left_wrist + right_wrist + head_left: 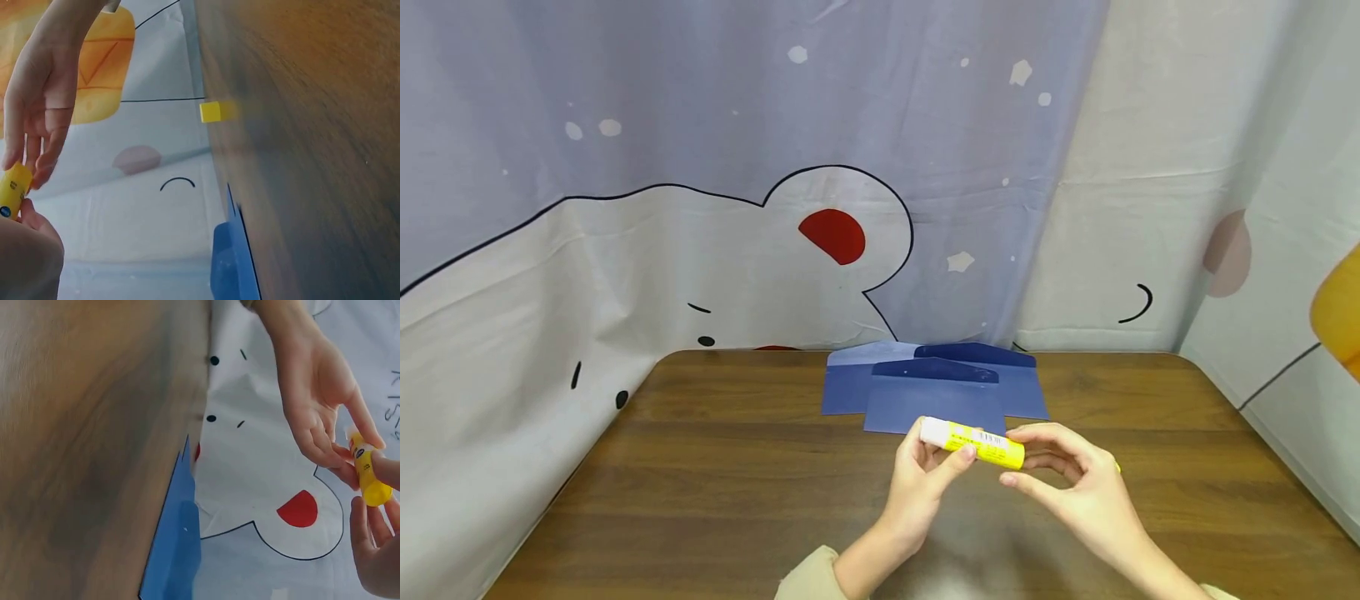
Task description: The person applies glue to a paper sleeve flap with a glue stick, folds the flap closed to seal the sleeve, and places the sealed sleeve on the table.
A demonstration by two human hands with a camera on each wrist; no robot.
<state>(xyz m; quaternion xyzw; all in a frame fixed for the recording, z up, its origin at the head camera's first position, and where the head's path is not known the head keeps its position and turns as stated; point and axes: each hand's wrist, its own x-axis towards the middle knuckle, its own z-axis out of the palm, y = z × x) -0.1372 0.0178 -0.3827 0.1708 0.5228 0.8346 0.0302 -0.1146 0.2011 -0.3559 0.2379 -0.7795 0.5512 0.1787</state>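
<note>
My left hand (917, 492) grips a yellow glue stick (988, 446) with a white end, the thumb pressed along its side. The stick lies nearly level above the table, its white end to the left. Close at its yellow end is my right hand (1086, 492), with gently bent fingers behind that end and the thumb spread below it. In the right wrist view, the stick (364, 469) sits between both hands. Behind them, three blue envelopes (932, 404) overlap on the table, their flaps raised toward the back.
The brown wooden table (715, 483) reaches back to a printed curtain (700, 258). A small yellow piece (211, 112) stands on the table at the right, mostly hidden behind my right hand in the head view.
</note>
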